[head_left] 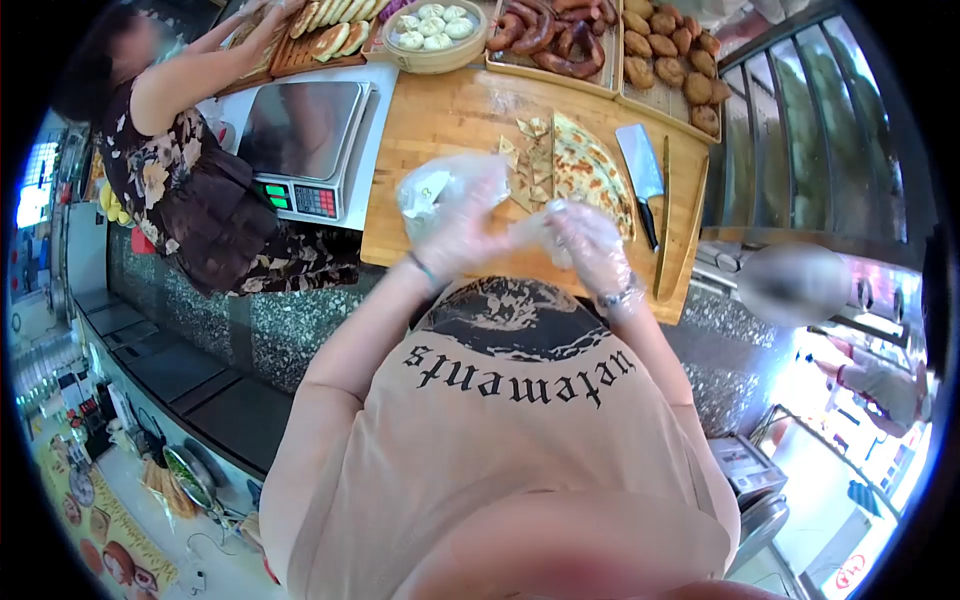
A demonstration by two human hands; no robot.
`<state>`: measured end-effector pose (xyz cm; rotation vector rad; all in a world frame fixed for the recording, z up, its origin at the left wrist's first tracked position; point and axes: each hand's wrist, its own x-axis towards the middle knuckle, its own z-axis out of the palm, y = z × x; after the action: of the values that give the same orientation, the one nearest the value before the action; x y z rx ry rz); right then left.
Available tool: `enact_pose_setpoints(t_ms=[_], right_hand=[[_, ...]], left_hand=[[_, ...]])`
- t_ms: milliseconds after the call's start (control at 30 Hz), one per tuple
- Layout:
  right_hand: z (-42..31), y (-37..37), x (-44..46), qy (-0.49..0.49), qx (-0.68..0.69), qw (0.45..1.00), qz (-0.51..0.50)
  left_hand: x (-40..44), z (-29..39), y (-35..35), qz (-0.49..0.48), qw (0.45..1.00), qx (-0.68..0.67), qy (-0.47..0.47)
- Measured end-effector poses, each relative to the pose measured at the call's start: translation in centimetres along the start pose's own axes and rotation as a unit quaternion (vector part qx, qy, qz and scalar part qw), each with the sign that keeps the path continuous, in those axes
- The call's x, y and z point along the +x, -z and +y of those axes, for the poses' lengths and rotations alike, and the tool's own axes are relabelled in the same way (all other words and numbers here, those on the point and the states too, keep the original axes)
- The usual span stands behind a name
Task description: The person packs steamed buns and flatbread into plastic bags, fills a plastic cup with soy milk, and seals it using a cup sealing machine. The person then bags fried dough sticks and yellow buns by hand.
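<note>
My left hand [465, 232] is over the cutting board's near left part, thumb and fingers apart. Behind its fingers lies a clear plastic bag [425, 190] with something white in it; whether the hand touches it I cannot tell. My right hand [592, 245] wears a thin clear plastic glove. Its fingers are curled together in front of the flatbread, and what they hold is hidden. Beyond the hands rests a browned flatbread [590, 170], cut along its left side, with cut pieces [535, 180] beside it. A cleaver [640, 165] with a black handle lies to the right.
The wooden board [420, 115] holds a long thin stick [664, 220] at its right edge. A digital scale [300, 140] stands left, near a person in a floral dress [185, 180]. Behind are a bun steamer [440, 55], a sausage tray [555, 68] and browned pastries [670, 70].
</note>
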<state>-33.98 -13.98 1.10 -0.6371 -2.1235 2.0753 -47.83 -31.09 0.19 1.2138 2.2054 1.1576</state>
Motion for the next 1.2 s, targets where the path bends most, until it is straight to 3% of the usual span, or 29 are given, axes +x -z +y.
enact_pose_setpoints(t_ms=[33,67,100,167,200,233,267,333,400,433,467,500,533,567,600,633,700,767,800,867,933,967,1033,1067,1100,1167,1200], right_hand=[[-0.5,-0.8,0.0,-0.024,0.064,0.997,-0.033],[-1.7,-1.5,0.1,-0.094,0.032,0.995,-0.024],[-2.3,-2.0,0.4,-0.083,0.024,0.996,-0.025],[-3.6,-2.2,0.6,0.030,0.167,0.985,0.034],[-2.8,-0.8,0.7,0.012,0.152,0.988,0.022],[-4.0,-1.5,0.7,0.010,0.273,0.959,0.079],[-1.8,-0.8,1.2,0.001,0.348,0.936,0.056],[-0.3,-0.1,1.8,-0.035,0.431,0.900,0.045],[-1.1,-1.0,1.9,-0.040,0.441,0.894,0.073],[-0.7,-1.4,1.7,-0.070,0.415,0.905,0.066],[-0.7,-1.5,1.9,-0.102,0.390,0.913,0.060],[-1.7,-1.7,1.6,-0.090,0.393,0.912,0.074],[-3.5,-2.0,0.8,-0.096,0.283,0.954,0.011],[-4.7,-2.1,0.3,-0.103,0.166,0.979,-0.053],[-5.0,-2.2,0.1,-0.099,0.168,0.980,-0.046],[-5.2,-2.3,-0.2,-0.065,0.136,0.985,-0.088],[-4.1,-2.5,0.1,-0.031,0.102,0.986,-0.128],[-3.5,-3.0,1.1,0.107,-0.019,0.993,-0.036],[-3.2,-3.1,0.2,-0.057,0.067,0.995,0.043],[-2.9,-2.5,-0.1,-0.054,-0.004,0.998,0.037],[-2.3,-2.2,-0.3,-0.046,-0.143,0.988,0.018],[-1.6,-2.1,0.1,-0.042,-0.142,0.989,0.012],[0.3,-2.0,0.4,-0.084,-0.272,0.958,-0.027],[-4.5,-1.6,-0.6,-0.135,-0.189,0.972,-0.046],[-4.4,-1.2,-0.3,-0.136,-0.186,0.972,-0.051],[-3.1,-0.8,0.0,-0.221,-0.041,0.973,-0.059],[-1.2,-0.4,0.5,-0.148,0.146,0.976,-0.058]], left_hand=[[0.7,1.9,-0.2,-0.096,0.991,-0.079,-0.053],[0.9,2.5,-1.2,-0.142,0.962,-0.232,-0.035],[1.3,3.0,-2.1,-0.169,0.936,-0.310,0.014],[2.5,4.4,-0.6,-0.197,0.933,-0.296,0.061],[3.0,4.5,-0.3,-0.195,0.936,-0.290,0.040],[3.0,4.4,-0.3,-0.111,0.934,-0.340,-0.011],[3.0,4.5,-0.3,-0.029,0.918,-0.390,-0.063],[1.8,5.2,0.0,0.075,0.947,-0.312,0.006],[1.4,0.2,-2.0,-0.015,0.763,-0.644,0.039],[1.4,1.5,-1.3,-0.034,0.765,-0.643,0.025],[1.3,3.7,0.3,-0.034,0.877,-0.478,0.035],[1.2,4.9,1.0,-0.027,0.954,-0.294,0.044],[1.5,4.8,0.4,-0.040,0.955,-0.293,0.036],[1.9,4.5,-0.2,0.037,0.978,-0.201,-0.028],[2.2,4.2,-0.6,0.116,0.984,-0.106,-0.089],[2.3,4.9,-0.4,0.112,0.984,-0.106,-0.095],[2.2,6.8,0.3,0.044,0.974,0.121,-0.184],[2.0,7.2,0.0,0.020,0.981,0.078,-0.179],[2.0,7.3,0.1,-0.022,0.980,0.067,-0.184],[2.1,6.9,0.2,-0.063,0.979,0.055,-0.187],[2.3,4.8,0.3,-0.140,0.956,-0.257,-0.023],[2.4,4.3,0.5,-0.134,0.958,-0.253,-0.021],[2.2,3.8,0.6,-0.123,0.987,-0.030,-0.101],[2.0,5.1,1.1,-0.055,0.985,0.034,-0.158],[2.0,4.9,1.3,-0.054,0.986,0.036,-0.153],[1.7,4.6,1.4,-0.071,0.976,0.170,-0.118],[1.4,4.8,1.3,-0.017,0.986,0.112,-0.121]])
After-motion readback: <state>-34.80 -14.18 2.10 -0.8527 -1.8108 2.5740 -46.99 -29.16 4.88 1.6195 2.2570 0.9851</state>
